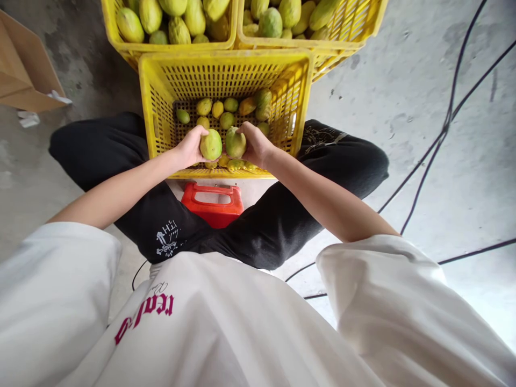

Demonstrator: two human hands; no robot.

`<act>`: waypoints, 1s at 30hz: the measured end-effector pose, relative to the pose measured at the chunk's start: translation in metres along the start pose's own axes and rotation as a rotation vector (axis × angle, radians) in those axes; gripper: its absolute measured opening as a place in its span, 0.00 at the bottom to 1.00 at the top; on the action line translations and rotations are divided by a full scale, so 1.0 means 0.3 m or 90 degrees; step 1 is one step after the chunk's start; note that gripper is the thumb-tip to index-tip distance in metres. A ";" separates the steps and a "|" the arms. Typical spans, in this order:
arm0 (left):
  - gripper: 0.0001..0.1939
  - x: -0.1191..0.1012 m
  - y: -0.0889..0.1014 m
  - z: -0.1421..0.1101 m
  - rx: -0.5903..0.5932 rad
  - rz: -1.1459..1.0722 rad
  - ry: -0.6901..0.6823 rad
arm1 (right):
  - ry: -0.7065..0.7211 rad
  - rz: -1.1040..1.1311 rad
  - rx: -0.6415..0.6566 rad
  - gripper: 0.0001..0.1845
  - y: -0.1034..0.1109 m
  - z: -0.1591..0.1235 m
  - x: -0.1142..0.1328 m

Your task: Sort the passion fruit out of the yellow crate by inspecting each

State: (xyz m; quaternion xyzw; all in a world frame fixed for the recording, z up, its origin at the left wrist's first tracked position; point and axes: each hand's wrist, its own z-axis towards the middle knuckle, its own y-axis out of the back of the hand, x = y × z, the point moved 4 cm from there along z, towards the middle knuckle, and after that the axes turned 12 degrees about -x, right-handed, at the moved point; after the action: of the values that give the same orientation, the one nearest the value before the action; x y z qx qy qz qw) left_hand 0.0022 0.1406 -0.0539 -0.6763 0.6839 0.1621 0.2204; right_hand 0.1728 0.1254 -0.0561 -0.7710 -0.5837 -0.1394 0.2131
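Note:
My left hand [191, 147] is closed around a yellow-green oval fruit [212, 144], its thumb on top. Just beside it, my right hand [255, 144] grips a greener oval fruit [235, 143]. A small gap separates the two fruits. Both hands are over the near side of a yellow plastic crate [226, 58] with slotted walls. On the dark bottom of this crate lie several more green and yellow fruits [218, 109], some partly hidden by my hands. The exact kind of fruit is unclear.
Two more yellow crates, one at the back left [173, 47] and one at the back right [350, 32], hold piled fruit. A red plastic stool [212, 215] is between my legs. An open cardboard box [28, 70] lies left. Black cables [446, 126] cross the concrete floor at right.

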 end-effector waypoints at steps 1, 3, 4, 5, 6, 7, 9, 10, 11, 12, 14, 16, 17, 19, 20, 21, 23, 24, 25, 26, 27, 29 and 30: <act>0.18 -0.001 0.000 -0.002 0.000 0.001 -0.005 | 0.003 -0.004 0.001 0.20 0.001 0.002 -0.003; 0.18 -0.003 0.002 -0.007 -0.010 0.007 -0.025 | 0.008 -0.010 0.002 0.19 0.004 0.007 -0.007; 0.20 -0.005 0.005 -0.010 -0.020 0.012 -0.038 | 0.010 -0.012 0.000 0.19 0.006 0.008 -0.007; 0.22 -0.006 0.007 -0.012 -0.031 0.017 -0.050 | 0.012 -0.012 -0.004 0.19 0.008 0.009 -0.007; 0.23 -0.007 0.010 -0.013 -0.041 0.023 -0.059 | 0.013 -0.011 -0.008 0.18 0.009 0.009 -0.006; 0.24 -0.007 0.012 -0.013 -0.049 0.030 -0.063 | 0.014 -0.010 -0.011 0.17 0.010 0.008 -0.005; 0.25 -0.004 0.015 -0.008 -0.054 0.043 -0.060 | 0.015 -0.014 -0.010 0.17 0.010 0.004 -0.002; 0.24 -0.002 0.017 -0.004 -0.055 0.050 -0.055 | 0.016 -0.018 -0.006 0.17 0.010 0.002 -0.002; 0.24 -0.001 0.020 0.000 -0.057 0.056 -0.052 | 0.016 -0.022 -0.001 0.18 0.009 0.000 -0.002; 0.23 0.000 0.023 0.004 -0.060 0.062 -0.050 | 0.017 -0.025 0.004 0.19 0.008 -0.001 -0.003; 0.23 -0.001 0.029 0.011 -0.061 0.071 -0.049 | 0.020 -0.024 0.007 0.21 0.005 -0.001 -0.005; 0.22 -0.004 0.032 0.014 -0.048 0.073 -0.051 | 0.017 -0.017 -0.001 0.21 0.004 0.003 -0.007; 0.22 -0.005 0.032 0.014 -0.038 0.073 -0.053 | 0.014 -0.011 -0.008 0.21 0.004 0.006 -0.007; 0.24 -0.007 0.032 0.016 -0.022 0.071 -0.057 | 0.010 0.008 -0.020 0.18 0.004 0.013 -0.005; 0.24 -0.007 0.032 0.017 -0.018 0.067 -0.059 | 0.010 0.019 -0.021 0.16 0.004 0.016 -0.002; 0.24 -0.007 0.032 0.020 -0.018 0.060 -0.060 | 0.011 0.027 -0.021 0.15 0.004 0.019 0.000; 0.22 -0.009 0.034 0.023 -0.022 0.033 -0.060 | 0.012 0.031 -0.019 0.16 0.006 0.024 0.005; 0.21 -0.010 0.034 0.024 -0.026 0.015 -0.056 | 0.012 0.029 -0.020 0.16 0.008 0.027 0.006; 0.19 -0.012 0.035 0.022 -0.031 -0.003 -0.050 | 0.014 0.025 -0.022 0.16 0.011 0.028 0.007; 0.17 -0.015 0.035 0.019 -0.036 -0.018 -0.041 | 0.018 0.021 -0.024 0.16 0.013 0.029 0.007; 0.16 -0.018 0.034 0.014 -0.038 -0.028 -0.030 | 0.024 0.018 -0.025 0.16 0.015 0.030 0.006; 0.15 -0.023 0.025 0.000 -0.026 -0.033 -0.002 | 0.038 0.013 -0.023 0.16 0.017 0.027 0.004; 0.14 -0.025 0.019 -0.007 -0.013 -0.032 0.013 | 0.044 0.010 -0.020 0.17 0.016 0.025 0.002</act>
State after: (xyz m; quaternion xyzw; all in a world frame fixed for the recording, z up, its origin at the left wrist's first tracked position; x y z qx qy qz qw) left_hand -0.0038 0.1461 -0.0485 -0.6969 0.6675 0.1565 0.2104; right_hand 0.1775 0.1286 -0.0632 -0.7737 -0.5674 -0.1732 0.2225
